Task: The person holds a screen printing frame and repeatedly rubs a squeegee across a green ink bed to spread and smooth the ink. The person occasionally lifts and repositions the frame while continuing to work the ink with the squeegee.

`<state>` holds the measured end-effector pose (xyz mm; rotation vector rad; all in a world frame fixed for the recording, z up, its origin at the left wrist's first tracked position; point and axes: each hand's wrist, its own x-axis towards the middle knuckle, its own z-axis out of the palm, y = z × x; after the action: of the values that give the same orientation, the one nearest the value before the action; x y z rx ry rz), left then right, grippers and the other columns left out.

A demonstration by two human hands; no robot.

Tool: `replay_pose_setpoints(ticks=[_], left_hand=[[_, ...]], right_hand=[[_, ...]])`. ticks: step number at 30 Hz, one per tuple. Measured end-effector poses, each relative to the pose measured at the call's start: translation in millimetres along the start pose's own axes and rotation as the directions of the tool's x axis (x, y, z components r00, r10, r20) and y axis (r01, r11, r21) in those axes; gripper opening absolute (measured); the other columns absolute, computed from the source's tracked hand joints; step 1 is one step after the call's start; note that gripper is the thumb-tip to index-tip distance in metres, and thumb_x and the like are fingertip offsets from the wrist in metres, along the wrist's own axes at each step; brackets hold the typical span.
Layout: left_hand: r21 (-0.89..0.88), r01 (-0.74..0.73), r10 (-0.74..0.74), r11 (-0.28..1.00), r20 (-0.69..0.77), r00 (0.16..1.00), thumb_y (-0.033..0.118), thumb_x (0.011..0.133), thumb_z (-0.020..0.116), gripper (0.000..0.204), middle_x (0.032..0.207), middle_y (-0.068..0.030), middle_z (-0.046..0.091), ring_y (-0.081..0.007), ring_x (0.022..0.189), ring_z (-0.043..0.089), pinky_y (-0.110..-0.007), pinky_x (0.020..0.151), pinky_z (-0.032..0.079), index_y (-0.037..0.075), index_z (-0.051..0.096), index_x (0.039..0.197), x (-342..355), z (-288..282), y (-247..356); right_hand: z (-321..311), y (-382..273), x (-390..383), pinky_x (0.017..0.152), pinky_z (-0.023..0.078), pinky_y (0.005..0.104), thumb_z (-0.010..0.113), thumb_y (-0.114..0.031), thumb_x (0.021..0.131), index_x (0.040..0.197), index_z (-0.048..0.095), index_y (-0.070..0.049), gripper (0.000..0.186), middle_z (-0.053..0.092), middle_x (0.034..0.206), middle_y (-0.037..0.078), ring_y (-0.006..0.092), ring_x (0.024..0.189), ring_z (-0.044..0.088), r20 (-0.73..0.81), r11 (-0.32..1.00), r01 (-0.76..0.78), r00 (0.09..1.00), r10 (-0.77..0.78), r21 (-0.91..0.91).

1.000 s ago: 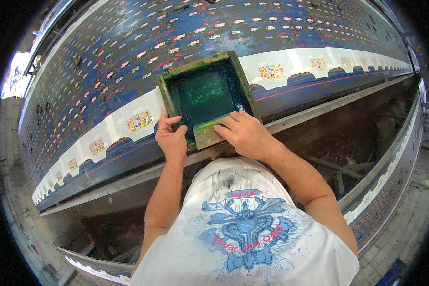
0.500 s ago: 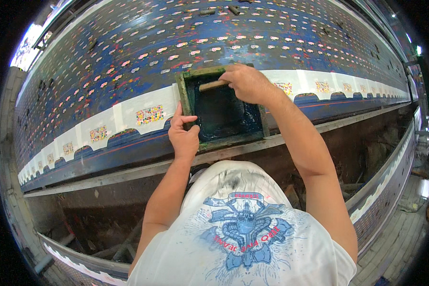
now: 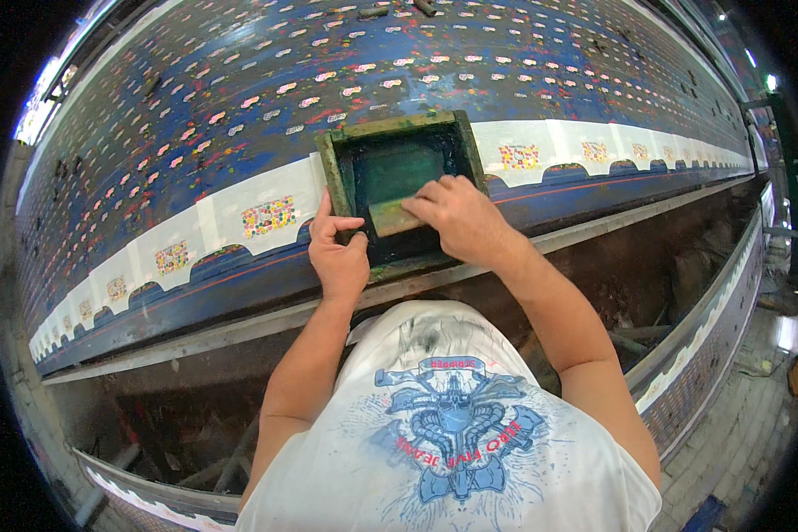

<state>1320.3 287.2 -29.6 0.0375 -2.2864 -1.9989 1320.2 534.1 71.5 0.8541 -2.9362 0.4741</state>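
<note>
A square wooden screen frame (image 3: 346, 133), stained green, lies over white fabric pieces (image 3: 266, 215) printed with multicoloured dot motifs, with dark green ink inside it. My left hand (image 3: 337, 253) grips the left side of the frame near the near corner, fingers bent around the wood. My right hand (image 3: 452, 217) holds a yellowish green squeegee (image 3: 387, 218) inside the frame, low in the near half, its fingers closed on the blade's top edge.
The long sloped printing table (image 3: 213, 89) carries rows of small printed marks and a few dark bar-like objects (image 3: 372, 12) at the far side. A metal rail (image 3: 585, 222) runs along the near edge above a dark trough (image 3: 665, 266). Another table (image 3: 683, 372) lies at the lower right.
My right hand and the squeegee have swept from the far side of the frame back toward the near side. The frame sits more to the right in view than a second ago.
</note>
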Motion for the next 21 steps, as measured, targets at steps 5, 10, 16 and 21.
replay_pose_setpoints(ticks=[5,10,16,21], left_hand=[[-0.002,0.015,-0.015,1.000,0.002,1.000,-0.010,0.082,0.072,0.021,0.175,-0.0302,0.050,-0.0373,0.157,0.054,-0.043,0.123,0.044,0.006,0.077,0.094,0,1,-5],[0.007,0.017,-0.017,1.000,0.008,1.000,-0.011,0.082,0.072,0.021,0.175,-0.0308,0.050,-0.0375,0.158,0.053,-0.043,0.123,0.044,0.005,0.077,0.095,3,1,-3],[0.015,-0.032,0.032,0.999,0.003,0.999,-0.013,0.082,0.069,0.023,0.175,-0.0307,0.050,-0.0377,0.162,0.050,-0.043,0.128,0.039,0.003,0.075,0.097,3,-1,3],[-0.012,-0.062,0.062,0.998,-0.005,0.998,-0.016,0.080,0.068,0.024,0.176,-0.0299,0.049,-0.0389,0.166,0.045,-0.047,0.133,0.034,0.003,0.072,0.095,-3,34,27]], right_hand=[[2,-27,-31,0.097,0.054,0.0484,0.071,-0.004,0.088,0.126,0.079,-0.006,0.039,0.075,0.111,0.013,0.0364,0.107,0.070,-0.034,0.999,-0.002,0.999,0.003,0.045],[6,-37,-49,0.100,0.055,0.0485,0.081,-0.015,0.092,0.129,0.079,-0.004,0.038,0.073,0.127,0.014,0.0366,0.117,0.067,0.006,0.987,-0.068,0.998,0.067,0.148],[-1,-16,-85,0.117,0.050,0.0526,0.090,-0.024,0.092,0.136,0.077,-0.008,0.049,0.069,0.146,0.019,0.0401,0.140,0.062,-0.223,0.963,-0.105,0.961,0.162,0.248],[13,33,-132,0.120,0.050,0.0501,0.086,-0.014,0.095,0.138,0.077,-0.004,0.045,0.071,0.146,0.021,0.0414,0.138,0.065,-0.355,0.744,-0.242,0.760,0.544,0.623]])
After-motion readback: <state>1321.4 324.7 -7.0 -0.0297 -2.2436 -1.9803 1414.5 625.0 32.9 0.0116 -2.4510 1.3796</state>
